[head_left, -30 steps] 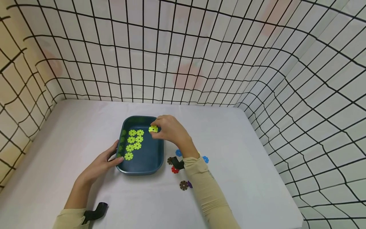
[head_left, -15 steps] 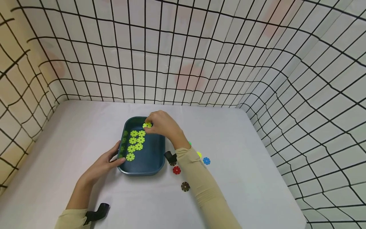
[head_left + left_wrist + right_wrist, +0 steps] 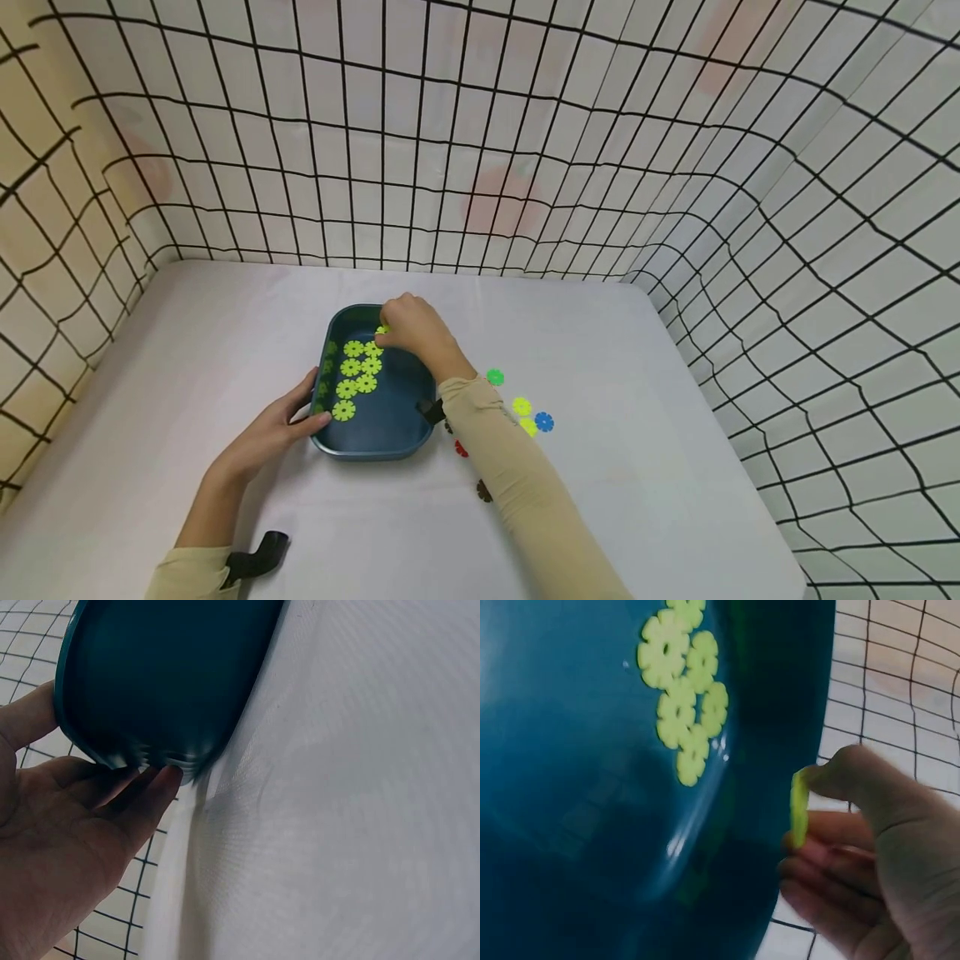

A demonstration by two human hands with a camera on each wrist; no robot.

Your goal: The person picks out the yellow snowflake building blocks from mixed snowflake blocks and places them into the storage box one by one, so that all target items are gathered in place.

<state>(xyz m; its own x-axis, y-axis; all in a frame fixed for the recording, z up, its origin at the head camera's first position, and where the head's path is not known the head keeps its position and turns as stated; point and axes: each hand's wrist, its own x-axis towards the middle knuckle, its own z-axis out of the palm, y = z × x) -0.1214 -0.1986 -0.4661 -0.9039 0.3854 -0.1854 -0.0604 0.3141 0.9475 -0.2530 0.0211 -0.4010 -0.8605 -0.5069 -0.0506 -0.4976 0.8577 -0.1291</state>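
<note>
A dark blue tray (image 3: 393,412) stands on the white table, with several yellow-green notched plastic discs (image 3: 339,408) lying flat along its left side. My left hand (image 3: 258,437) grips the tray's left edge, its thumb over the rim; in the left wrist view its fingertips (image 3: 171,780) touch the tray's outer wall. Over the far end of the tray is my right hand (image 3: 420,333). It pinches one more yellow-green disc (image 3: 799,810), turned edge-on to the right wrist camera, between thumb and fingers. In the head view that disc is mostly hidden by the hand.
Right of the tray lie loose discs: a green disc (image 3: 495,377), a blue disc (image 3: 544,422), two yellow ones (image 3: 522,407), a red disc (image 3: 461,449) and brown ones (image 3: 483,491), partly behind the right sleeve. A black wire grid (image 3: 382,167) encloses the table's back and sides.
My right hand, still pinching the disc, has moved left over the tray toward the far row of discs. My left hand keeps its hold on the tray.
</note>
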